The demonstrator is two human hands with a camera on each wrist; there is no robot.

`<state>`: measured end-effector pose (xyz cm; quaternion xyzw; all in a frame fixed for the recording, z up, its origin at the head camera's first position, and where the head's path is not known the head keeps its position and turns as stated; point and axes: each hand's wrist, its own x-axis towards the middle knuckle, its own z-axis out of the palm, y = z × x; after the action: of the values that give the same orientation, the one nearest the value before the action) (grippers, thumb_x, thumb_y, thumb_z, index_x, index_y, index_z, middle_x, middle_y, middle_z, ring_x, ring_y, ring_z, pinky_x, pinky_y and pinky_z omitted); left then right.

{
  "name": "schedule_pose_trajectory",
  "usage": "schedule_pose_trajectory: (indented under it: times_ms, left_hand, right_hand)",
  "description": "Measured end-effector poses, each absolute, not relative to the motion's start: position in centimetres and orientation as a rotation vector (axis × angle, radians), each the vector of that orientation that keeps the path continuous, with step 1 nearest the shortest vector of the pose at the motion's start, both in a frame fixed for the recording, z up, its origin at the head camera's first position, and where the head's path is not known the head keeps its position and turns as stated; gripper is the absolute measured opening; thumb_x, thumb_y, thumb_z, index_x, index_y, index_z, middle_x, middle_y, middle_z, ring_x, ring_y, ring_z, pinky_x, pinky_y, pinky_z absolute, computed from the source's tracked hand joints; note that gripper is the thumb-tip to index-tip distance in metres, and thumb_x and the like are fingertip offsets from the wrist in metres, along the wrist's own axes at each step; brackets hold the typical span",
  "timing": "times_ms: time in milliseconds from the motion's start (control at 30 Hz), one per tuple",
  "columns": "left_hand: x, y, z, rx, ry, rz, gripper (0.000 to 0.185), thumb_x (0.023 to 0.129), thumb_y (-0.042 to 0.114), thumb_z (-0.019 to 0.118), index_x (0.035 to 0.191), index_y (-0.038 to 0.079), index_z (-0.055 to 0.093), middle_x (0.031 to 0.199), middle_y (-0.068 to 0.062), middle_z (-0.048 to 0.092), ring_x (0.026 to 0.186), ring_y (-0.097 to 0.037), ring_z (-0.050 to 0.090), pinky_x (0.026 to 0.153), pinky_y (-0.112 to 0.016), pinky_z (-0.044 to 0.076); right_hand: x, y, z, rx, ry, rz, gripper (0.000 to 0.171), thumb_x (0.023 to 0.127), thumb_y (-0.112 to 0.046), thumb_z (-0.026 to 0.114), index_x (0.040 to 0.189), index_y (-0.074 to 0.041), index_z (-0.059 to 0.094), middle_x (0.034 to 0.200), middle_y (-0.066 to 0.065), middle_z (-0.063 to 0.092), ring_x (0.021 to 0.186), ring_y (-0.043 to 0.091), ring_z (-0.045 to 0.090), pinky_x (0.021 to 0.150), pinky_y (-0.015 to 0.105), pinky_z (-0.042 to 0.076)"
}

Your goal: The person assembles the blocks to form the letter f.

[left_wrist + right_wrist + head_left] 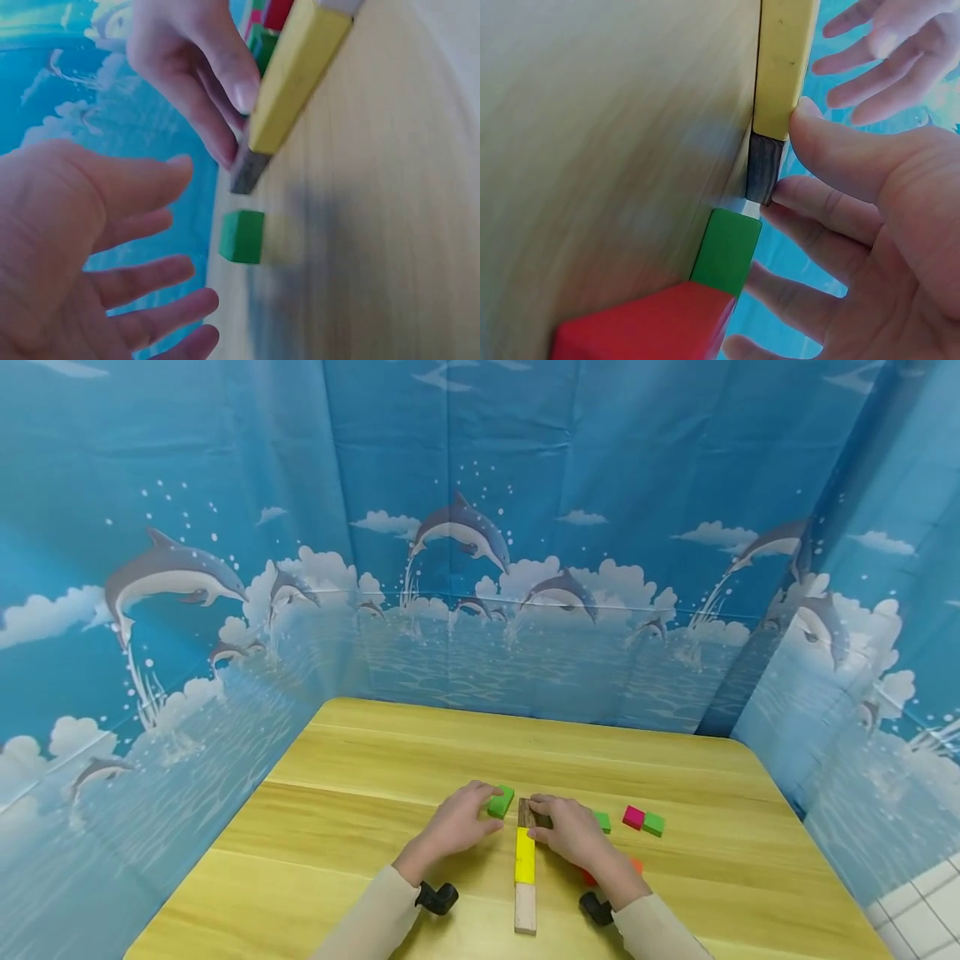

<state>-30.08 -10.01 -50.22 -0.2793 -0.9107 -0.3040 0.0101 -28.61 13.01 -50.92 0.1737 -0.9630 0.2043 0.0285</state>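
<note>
Brown block (524, 814) on table (390, 735), tipping line with yellow block (525, 856) and pale block (525, 908); line's long axis points toward curtain (480, 668). Right hand (572, 833) unclenched, fingers touching brown block. Left hand (455, 818) empty, loose beside green block (501, 802).

1. The left hand (56, 240) spreads its fingers.
2. A green block (244, 237) lies just past them.
3. Beyond the left thumb, the right hand (187, 56) touches a dark block (249, 172).
4. Beside the right thumb, a yellow block (300, 71) adjoins it.
</note>
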Motion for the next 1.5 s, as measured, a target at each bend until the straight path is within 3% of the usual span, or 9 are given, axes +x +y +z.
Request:
schedule_pose_trajectory:
  times_ms: [333, 733, 1000, 1233, 1500]
  left_hand:
    - [-33.2, -8.8, -51.5, -0.678, -2.922, -0.847, 0.068, 0.087, 0.028, 0.082, 0.146, 0.011, 0.054, 0.139, -0.015, 0.053, 0.115, -0.028, 0.056, 0.09, -0.045, 0.052]
    - [-34.6, -7.1, -52.2, -0.647, -2.974, -0.744, 0.062, 0.082, 0.039, 0.085, 0.134, 0.013, 0.066, 0.118, -0.009, 0.059, 0.092, -0.02, 0.051, 0.069, -0.033, 0.046]
    - [-35.6, -7.0, -51.9, -0.629, -2.946, -0.812, 0.04, 0.083, 0.012, 0.08, 0.121, 0.008, 0.069, 0.108, -0.008, 0.062, 0.079, -0.016, 0.052, 0.064, -0.028, 0.046]
    - [-35.9, -7.6, -51.9, -0.56, -2.923, -0.96, 0.037, 0.081, 0.008, 0.08, 0.117, 0.003, 0.071, 0.103, -0.007, 0.068, 0.076, -0.014, 0.056, 0.063, -0.026, 0.049]
    - [-35.8, -8.5, -52.0, -0.493, -2.856, -1.272, 0.034, 0.081, 0.008, 0.082, 0.114, 0.001, 0.074, 0.099, -0.007, 0.07, 0.086, -0.018, 0.063, 0.073, -0.033, 0.054]
  right_hand:
    - [-28.7, 13.0, -51.1, 0.559, -2.947, 0.628, 0.052, 0.089, -0.026, 0.079, 0.135, -0.006, 0.066, 0.141, 0.008, 0.06, 0.123, 0.035, 0.059, 0.094, 0.051, 0.051]
    - [-28.7, 13.2, -51.0, 0.554, -2.968, 0.604, 0.052, 0.088, -0.026, 0.08, 0.134, -0.005, 0.066, 0.14, 0.009, 0.06, 0.121, 0.036, 0.06, 0.093, 0.052, 0.052]
    - [-28.9, 12.8, -51.0, 0.563, -2.941, 0.585, 0.051, 0.089, -0.026, 0.079, 0.133, -0.005, 0.067, 0.139, 0.009, 0.061, 0.12, 0.036, 0.061, 0.093, 0.052, 0.052]
    - [-29.0, 12.8, -51.2, 0.558, -2.927, 0.553, 0.051, 0.088, -0.027, 0.08, 0.132, -0.005, 0.068, 0.138, 0.009, 0.062, 0.114, 0.036, 0.064, 0.089, 0.05, 0.054]
    - [-29.2, 12.9, -51.0, 0.548, -2.949, 0.556, 0.052, 0.089, -0.029, 0.079, 0.134, -0.006, 0.067, 0.14, 0.007, 0.06, 0.118, 0.035, 0.063, 0.092, 0.051, 0.053]
